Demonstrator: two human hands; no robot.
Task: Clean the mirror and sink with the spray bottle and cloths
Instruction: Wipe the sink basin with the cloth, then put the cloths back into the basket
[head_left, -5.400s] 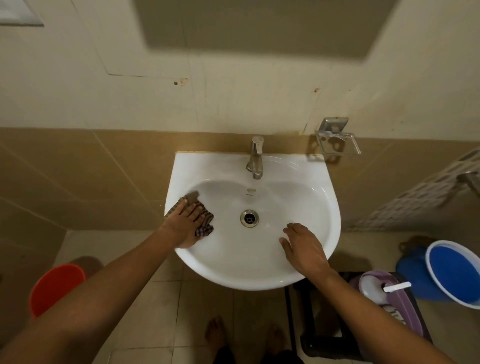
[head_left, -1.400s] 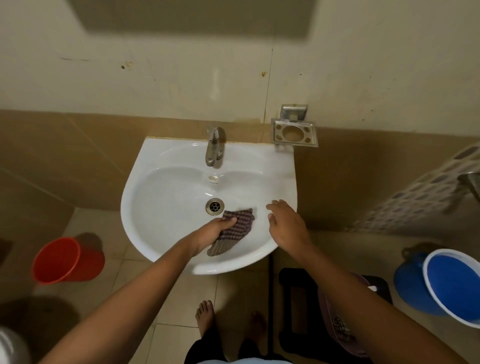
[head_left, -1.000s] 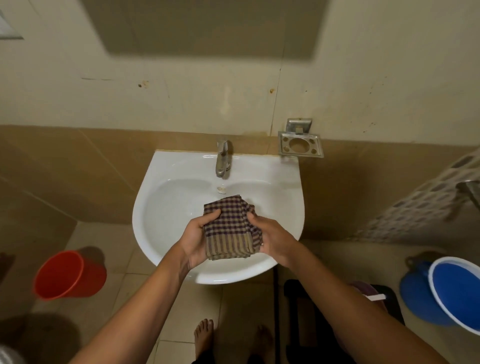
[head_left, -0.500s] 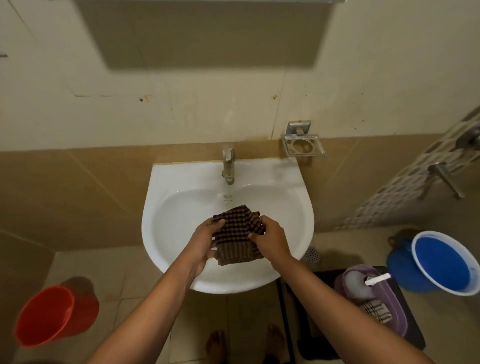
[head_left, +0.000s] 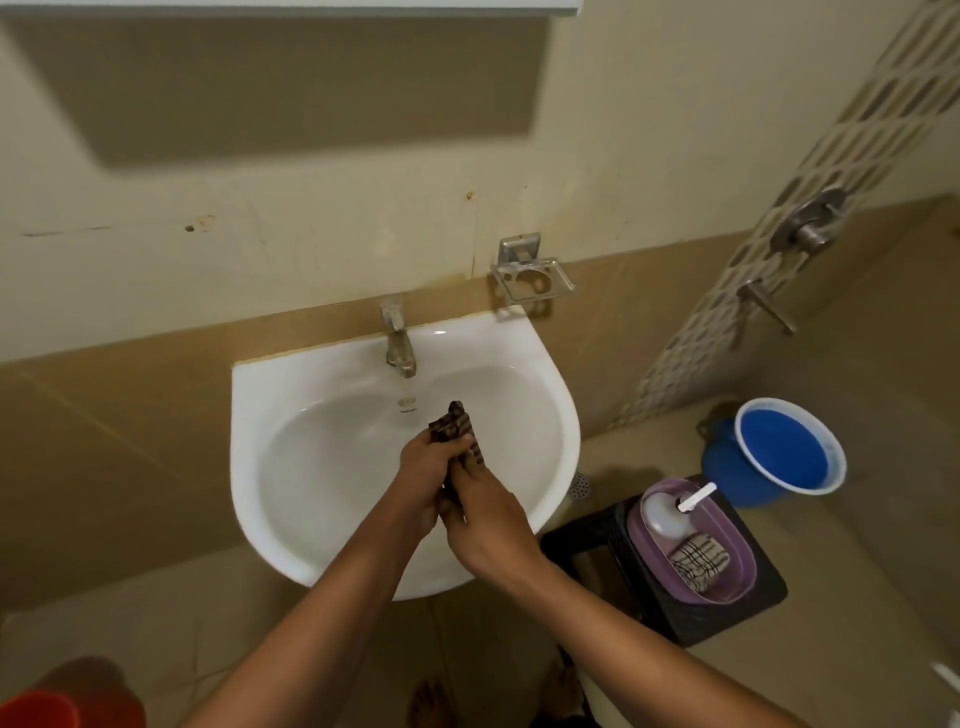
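Observation:
Over the white sink (head_left: 291, 384), both my hands squeeze a dark checked cloth (head_left: 453, 423) bunched into a twist. My left hand (head_left: 426, 467) grips its upper part, and my right hand (head_left: 480, 512) grips the lower part, close against the left. Only the cloth's top end sticks out above my fingers. A white spray bottle (head_left: 667, 512) lies in a purple tub (head_left: 737, 587) on a black stool to the right, next to a second striped cloth (head_left: 698, 561). The mirror's lower edge (head_left: 291, 6) shows at the top of the view.
A metal tap (head_left: 397, 345) stands at the back of the sink. A metal soap holder (head_left: 532, 278) hangs on the wall to its right. A blue bucket (head_left: 789, 452) stands on the floor at the right, a red bucket (head_left: 47, 706) at the bottom left. Wall valves (head_left: 805, 228) at right.
The cloth, held flat between both hands half a second ago, is now bunched and squeezed between them. My hands have come together. The view has tilted up and to the right.

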